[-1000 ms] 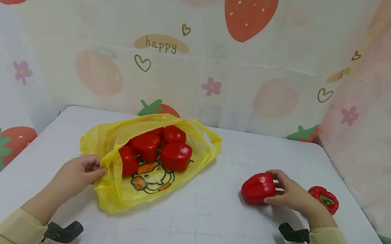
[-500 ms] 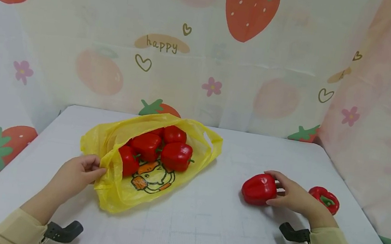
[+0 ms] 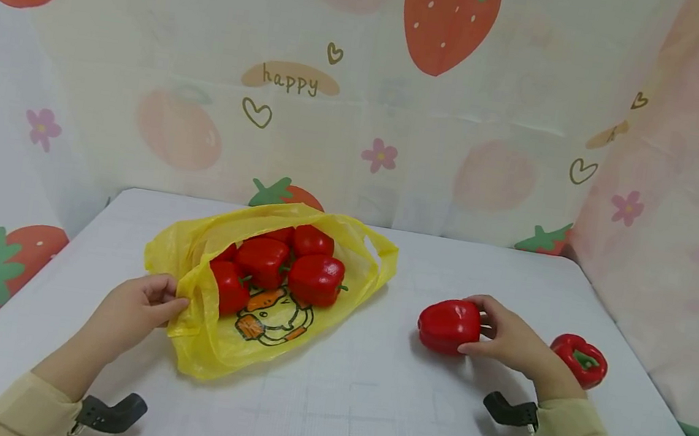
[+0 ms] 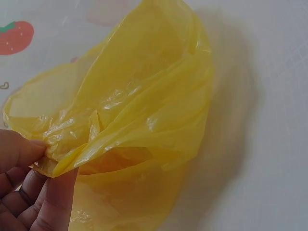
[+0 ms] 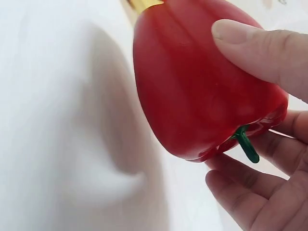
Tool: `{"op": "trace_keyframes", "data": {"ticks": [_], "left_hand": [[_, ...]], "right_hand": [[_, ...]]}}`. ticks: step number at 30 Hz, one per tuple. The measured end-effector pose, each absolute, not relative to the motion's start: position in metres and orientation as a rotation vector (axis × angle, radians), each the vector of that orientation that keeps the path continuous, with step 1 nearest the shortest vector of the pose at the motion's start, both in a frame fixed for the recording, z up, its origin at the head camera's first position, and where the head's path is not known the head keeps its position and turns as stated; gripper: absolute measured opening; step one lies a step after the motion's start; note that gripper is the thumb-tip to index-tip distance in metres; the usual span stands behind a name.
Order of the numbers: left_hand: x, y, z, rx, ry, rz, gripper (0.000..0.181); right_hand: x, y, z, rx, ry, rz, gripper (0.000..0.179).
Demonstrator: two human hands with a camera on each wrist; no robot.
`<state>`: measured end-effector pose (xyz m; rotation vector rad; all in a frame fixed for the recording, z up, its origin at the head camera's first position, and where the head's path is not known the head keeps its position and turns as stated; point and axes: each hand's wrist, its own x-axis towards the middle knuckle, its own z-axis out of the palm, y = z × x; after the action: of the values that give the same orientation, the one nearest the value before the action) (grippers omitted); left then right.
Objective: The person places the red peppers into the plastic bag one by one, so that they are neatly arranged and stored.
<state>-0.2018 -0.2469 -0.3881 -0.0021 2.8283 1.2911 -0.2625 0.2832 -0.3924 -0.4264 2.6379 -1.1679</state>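
My left hand (image 3: 135, 308) pinches the near left edge of a yellow plastic bag (image 3: 205, 354), thumb against fingers, as the left wrist view shows up close. The bag lies on its side with its mouth facing me, and several red bell peppers (image 3: 315, 280) rest inside it. On the right, my right hand (image 3: 508, 342) grips another red bell pepper (image 5: 202, 82) by its stem end. The thumb lies on one side and the fingers curl under the other, with the green stem showing between them. A shadow falls on the table below this pepper.
One more red bell pepper (image 3: 579, 360) lies on the white table (image 3: 349, 424) just behind my right wrist. A strawberry-print cloth (image 3: 334, 135) hangs along the back and both sides. Black camera mounts (image 3: 113, 412) stick out from my wrists.
My right hand has moved a little left and upward in the head view, carrying the bell pepper with it. The left hand keeps its hold on the bag, almost still.
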Motion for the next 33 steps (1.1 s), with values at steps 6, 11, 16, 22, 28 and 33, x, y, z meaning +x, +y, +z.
{"op": "trace_keyframes", "data": {"ticks": [6,11,16,22,28,33], "left_hand": [[-0.201,-0.247,-0.386,-0.001,2.823,1.303,0.025],[-0.201,-0.247,-0.386,0.016,2.826,1.314,0.025],[-0.201,-0.246,-0.385,0.02,2.821,1.318,0.024],[-0.201,-0.245,-0.384,0.021,2.816,1.322,0.025],[-0.2,-0.245,-0.384,0.011,2.807,1.324,0.025],[-0.2,-0.246,-0.384,0.002,2.811,1.318,0.025]], "right_hand": [[-0.273,0.26,-0.386,-0.481,2.598,-1.214,0.082],[-0.282,0.236,-0.374,-0.551,2.562,-1.244,0.08],[-0.291,0.211,-0.365,-0.62,2.524,-1.265,0.075],[-0.299,0.186,-0.359,-0.674,2.499,-1.273,0.072],[-0.304,0.162,-0.353,-0.718,2.467,-1.27,0.071],[-0.306,0.139,-0.354,-0.728,2.418,-1.26,0.068]]}}
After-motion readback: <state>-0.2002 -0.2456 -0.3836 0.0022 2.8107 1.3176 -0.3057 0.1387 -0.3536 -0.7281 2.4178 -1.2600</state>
